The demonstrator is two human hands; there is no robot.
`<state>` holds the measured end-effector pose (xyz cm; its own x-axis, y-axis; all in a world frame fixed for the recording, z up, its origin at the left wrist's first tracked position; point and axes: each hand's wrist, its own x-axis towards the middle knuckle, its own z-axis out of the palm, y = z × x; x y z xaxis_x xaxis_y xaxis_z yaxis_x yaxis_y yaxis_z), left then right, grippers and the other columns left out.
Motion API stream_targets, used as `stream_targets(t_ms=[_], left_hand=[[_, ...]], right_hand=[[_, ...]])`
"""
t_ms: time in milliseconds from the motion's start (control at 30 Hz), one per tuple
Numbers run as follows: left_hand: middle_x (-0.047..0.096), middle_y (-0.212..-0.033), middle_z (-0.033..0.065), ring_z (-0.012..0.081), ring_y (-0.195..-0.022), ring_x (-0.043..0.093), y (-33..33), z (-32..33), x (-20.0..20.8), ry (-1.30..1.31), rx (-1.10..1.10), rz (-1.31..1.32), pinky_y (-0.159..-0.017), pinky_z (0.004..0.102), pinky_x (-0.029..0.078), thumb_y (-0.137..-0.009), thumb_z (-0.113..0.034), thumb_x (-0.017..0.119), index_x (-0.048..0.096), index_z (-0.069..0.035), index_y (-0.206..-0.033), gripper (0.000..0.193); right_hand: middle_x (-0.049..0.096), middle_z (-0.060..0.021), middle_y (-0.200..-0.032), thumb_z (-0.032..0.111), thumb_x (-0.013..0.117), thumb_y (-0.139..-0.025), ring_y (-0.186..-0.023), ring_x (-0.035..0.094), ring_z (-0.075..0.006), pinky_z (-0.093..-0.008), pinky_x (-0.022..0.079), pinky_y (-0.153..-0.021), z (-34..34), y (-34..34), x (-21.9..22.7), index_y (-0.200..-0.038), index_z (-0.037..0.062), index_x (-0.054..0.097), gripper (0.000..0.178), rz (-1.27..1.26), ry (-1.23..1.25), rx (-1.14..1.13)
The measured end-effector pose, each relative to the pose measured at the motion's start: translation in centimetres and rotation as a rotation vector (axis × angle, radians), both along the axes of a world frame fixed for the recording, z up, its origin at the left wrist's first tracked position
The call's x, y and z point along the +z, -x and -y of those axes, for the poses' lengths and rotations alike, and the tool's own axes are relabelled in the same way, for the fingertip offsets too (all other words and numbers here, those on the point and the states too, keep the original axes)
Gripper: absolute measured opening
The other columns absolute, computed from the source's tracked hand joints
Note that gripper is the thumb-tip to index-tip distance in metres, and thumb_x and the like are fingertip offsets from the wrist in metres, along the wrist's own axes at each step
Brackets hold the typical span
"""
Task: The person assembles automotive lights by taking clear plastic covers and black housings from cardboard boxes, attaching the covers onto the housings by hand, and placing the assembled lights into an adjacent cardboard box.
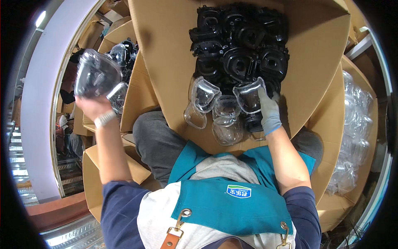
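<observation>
My left hand (94, 107), bare and with a pale band at the wrist, is raised at the left beside the carton. It grips a clear domed plastic cover (97, 72), slightly blurred; whether a dark part sits inside I cannot tell. My right hand (269, 108), in a grey glove, reaches into the big carton and holds the edge of another clear plastic cover (248, 97). Left of that lie more clear covers (205, 94), some stacked (227, 128) near the carton's front. Behind them are piled several black plastic housings (240, 62) with round openings.
The tall walls of the big carton (319, 54) surround the pile in front of my knees. At the right stands a carton with many clear covers (352, 128). At the left, another carton (141, 87) stands by black and clear parts (120, 54). A pale post (45, 95) rises farther left.
</observation>
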<state>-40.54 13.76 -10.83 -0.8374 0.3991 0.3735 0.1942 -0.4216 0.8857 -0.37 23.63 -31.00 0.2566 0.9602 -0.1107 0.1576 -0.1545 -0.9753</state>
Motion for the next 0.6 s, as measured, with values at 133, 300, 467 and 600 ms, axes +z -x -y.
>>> stream_targets(t_ms=[133,300,467,600], left_hand=[[0.06,-0.12,0.0105,0.0297,-0.112,0.057,12.4,-4.7,0.5,-0.054,-0.107,0.356,-0.097,0.052,0.044,-0.094,-0.039,0.038,0.058,-0.006,-0.115,0.044],[0.055,-0.122,0.0145,0.0262,-0.112,0.054,13.2,-8.2,-4.7,0.086,-0.029,0.521,-0.097,0.0411,0.043,-0.091,-0.034,0.049,0.053,-0.005,-0.119,0.04],[0.033,-0.113,0.0124,0.0232,-0.097,0.038,-4.4,-2.9,-7.1,0.159,0.155,-0.524,-0.092,0.039,0.036,-0.075,-0.013,0.063,0.036,-0.002,-0.114,0.048],[0.031,-0.134,0.0185,0.0318,-0.125,0.035,-18.0,1.2,-8.3,0.492,-0.539,-0.721,-0.103,0.0433,0.035,-0.063,-0.025,0.078,0.028,-0.002,-0.132,0.088]], right_hand=[[0.065,-0.0159,-0.104,0.032,0.064,-0.084,-0.093,0.061,-0.028,-0.0344,0.048,-0.083,-0.8,0.4,-4.0,-0.126,-0.0015,0.051,0.055,-0.06,0.391,0.135],[0.066,-0.0084,-0.082,0.018,0.056,-0.088,-0.077,0.062,-0.02,-0.034,0.05,-0.075,-1.6,-0.7,-6.6,-0.116,0.0068,0.06,0.03,-0.376,0.469,-0.054],[0.063,-0.0043,-0.088,0.012,0.056,-0.089,-0.082,0.058,-0.0136,-0.0282,0.046,-0.076,2.8,1.2,3.2,-0.111,0.0043,0.059,0.024,-0.604,0.199,-0.025],[0.06,-0.0066,-0.111,0.012,0.061,-0.087,-0.101,0.056,-0.0134,-0.0272,0.043,-0.091,7.1,3.3,11.4,-0.124,0.0014,0.052,0.04,-0.718,0.036,0.316]])
